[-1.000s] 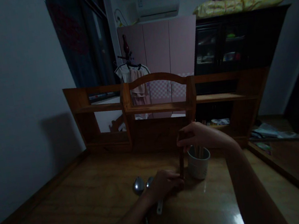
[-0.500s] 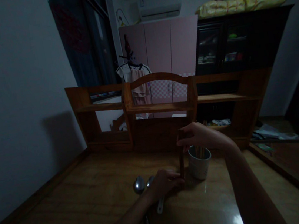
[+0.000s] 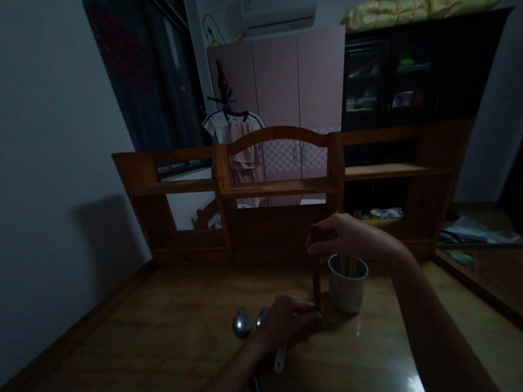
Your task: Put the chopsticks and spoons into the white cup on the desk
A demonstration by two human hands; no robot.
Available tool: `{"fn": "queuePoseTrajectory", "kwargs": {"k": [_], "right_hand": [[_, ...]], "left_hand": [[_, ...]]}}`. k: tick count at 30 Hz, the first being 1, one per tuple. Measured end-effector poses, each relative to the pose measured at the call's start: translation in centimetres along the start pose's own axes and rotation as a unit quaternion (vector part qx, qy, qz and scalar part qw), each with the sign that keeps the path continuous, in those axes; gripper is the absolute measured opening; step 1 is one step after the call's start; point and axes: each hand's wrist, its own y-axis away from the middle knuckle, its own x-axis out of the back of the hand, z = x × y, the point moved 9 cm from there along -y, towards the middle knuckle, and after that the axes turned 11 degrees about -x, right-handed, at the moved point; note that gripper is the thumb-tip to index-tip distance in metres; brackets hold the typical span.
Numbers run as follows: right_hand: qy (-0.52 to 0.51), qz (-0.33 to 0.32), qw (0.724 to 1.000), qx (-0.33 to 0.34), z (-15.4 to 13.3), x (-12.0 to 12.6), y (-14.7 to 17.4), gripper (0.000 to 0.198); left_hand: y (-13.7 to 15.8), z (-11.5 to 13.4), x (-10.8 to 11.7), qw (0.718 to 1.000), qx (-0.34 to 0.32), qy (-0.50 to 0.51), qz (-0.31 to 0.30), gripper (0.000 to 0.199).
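Note:
Dark brown chopsticks (image 3: 317, 282) stand upright over the table, close together; how many there are I cannot tell. My right hand (image 3: 339, 237) pinches them near the top. Around their lower end, close to the tabletop, the fingers of my left hand (image 3: 292, 319) are closed. Just right of them stands a pale cup (image 3: 349, 289) with several lighter sticks (image 3: 349, 266) in it, partly behind my right hand. Left of my left hand lies a metal spoon (image 3: 244, 323), bowl away from me. A second spoon (image 3: 262, 316) is partly covered by my left hand and forearm.
A wooden shelf unit (image 3: 280, 186) runs along the back of the wooden table (image 3: 165, 341). A wall (image 3: 34, 190) closes off the left side. Behind are a pink wardrobe (image 3: 276, 82), a dark cabinet (image 3: 429, 66) and hanging clothes (image 3: 240, 134).
Hardly anything differs. Both hands keep their hold on the chopsticks, and the cup and spoons stay in place; the view shifts very slightly.

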Motion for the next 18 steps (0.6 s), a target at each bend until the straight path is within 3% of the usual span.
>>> {"fn": "queuePoseTrajectory", "kwargs": {"k": [10, 18], "right_hand": [[-0.002, -0.024, 0.999, 0.022, 0.0, -0.3, -0.1, 0.023], [-0.009, -0.03, 0.999, 0.02, 0.0, -0.4, -0.1, 0.022]], "left_hand": [[0.0, 0.2, 0.3, 0.999, 0.012, -0.039, 0.004, 0.028], [0.3, 1.1, 0.1, 1.0, 0.018, -0.012, 0.018, 0.024]]}}
